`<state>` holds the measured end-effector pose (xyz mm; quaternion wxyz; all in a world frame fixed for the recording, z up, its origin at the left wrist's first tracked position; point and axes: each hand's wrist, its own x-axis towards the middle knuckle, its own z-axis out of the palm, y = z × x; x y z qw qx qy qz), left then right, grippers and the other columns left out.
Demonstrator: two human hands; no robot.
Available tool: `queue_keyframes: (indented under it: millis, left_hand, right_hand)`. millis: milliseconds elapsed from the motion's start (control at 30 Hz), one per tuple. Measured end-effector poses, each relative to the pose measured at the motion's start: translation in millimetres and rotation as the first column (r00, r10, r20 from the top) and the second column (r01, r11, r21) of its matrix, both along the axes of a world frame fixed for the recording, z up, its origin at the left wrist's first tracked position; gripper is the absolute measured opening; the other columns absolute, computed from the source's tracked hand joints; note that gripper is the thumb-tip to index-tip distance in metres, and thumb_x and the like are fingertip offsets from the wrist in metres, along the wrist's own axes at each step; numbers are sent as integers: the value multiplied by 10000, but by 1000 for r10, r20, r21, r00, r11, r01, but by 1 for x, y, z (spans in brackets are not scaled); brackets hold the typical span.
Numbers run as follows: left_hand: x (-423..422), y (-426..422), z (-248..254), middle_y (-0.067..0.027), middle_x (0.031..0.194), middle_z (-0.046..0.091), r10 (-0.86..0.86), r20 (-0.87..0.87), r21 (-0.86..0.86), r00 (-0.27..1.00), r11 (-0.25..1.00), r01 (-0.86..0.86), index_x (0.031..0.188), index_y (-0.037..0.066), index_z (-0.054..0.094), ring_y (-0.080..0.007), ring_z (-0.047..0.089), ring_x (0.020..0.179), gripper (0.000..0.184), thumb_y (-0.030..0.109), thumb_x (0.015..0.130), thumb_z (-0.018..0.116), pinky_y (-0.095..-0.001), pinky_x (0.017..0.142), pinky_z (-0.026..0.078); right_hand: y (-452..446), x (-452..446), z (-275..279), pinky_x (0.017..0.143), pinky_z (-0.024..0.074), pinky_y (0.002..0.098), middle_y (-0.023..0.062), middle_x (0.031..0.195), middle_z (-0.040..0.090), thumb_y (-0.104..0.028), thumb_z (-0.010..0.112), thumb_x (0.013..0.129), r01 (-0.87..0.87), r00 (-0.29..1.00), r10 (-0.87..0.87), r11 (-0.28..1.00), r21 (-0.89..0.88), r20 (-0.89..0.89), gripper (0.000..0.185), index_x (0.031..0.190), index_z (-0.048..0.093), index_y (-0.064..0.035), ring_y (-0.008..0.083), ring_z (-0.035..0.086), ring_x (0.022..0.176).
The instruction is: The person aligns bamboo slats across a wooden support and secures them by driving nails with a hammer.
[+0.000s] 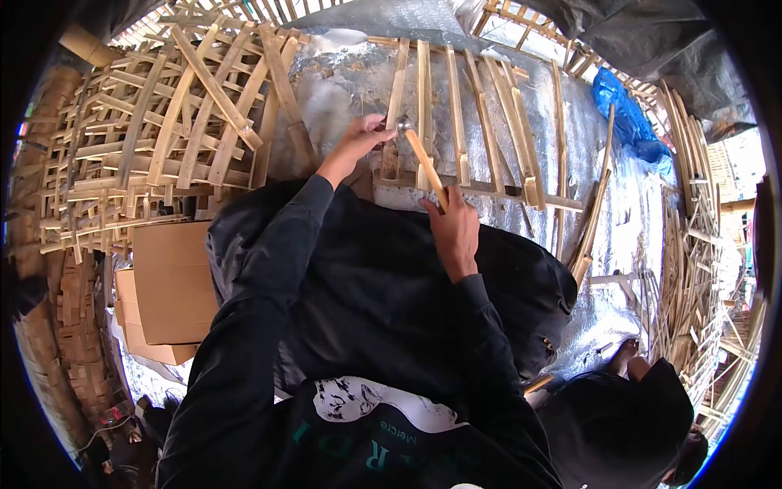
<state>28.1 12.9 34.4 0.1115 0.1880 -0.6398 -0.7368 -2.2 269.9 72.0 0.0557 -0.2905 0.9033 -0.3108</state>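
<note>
My right hand (454, 231) is wrapped round the wooden handle of a hammer (425, 165), whose small metal head points away from me. My left hand (358, 145) is closed, fingertips pinched beside the hammer head and over a bamboo slat (397, 90). Whatever lies between those fingertips is too small to make out. Several slats stand side by side in front of me, their near ends lying across a crosswise bamboo strip (497, 192). A pale block (395, 194) lies under the near end of the slats.
Woven bamboo panels (175, 122) are piled at the left, above cardboard boxes (173, 281). Silvery sheeting (533, 98) covers the ground. A blue plastic sheet (627, 122) and bundled bamboo strips (692, 204) lie at the right. Another person (619, 424) sits close by at lower right.
</note>
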Motion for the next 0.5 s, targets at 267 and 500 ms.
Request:
queue_keyframes:
  millis: [267,500]
  left_hand:
    - [-7,-16,-32,-48,1132,645,-11,77,3,997,1000,11,1313,-29,612,-125,609,1056,577,241,862,849,-283,895,484]
    - [-4,0,-8,-87,1195,615,116,162,-74,980,992,-105,1328,-50,600,-176,584,1130,677,307,830,889,-304,963,462]
  right_hand:
    - [-16,-3,-7,736,558,469,99,1245,580,-230,791,867,-74,987,53,988,-132,-152,394,1164,623,-32,391,681,940]
    - [-15,-2,-12,703,567,468,36,1257,583,-218,785,870,-69,985,61,997,-46,-159,387,1172,626,-36,357,701,877]
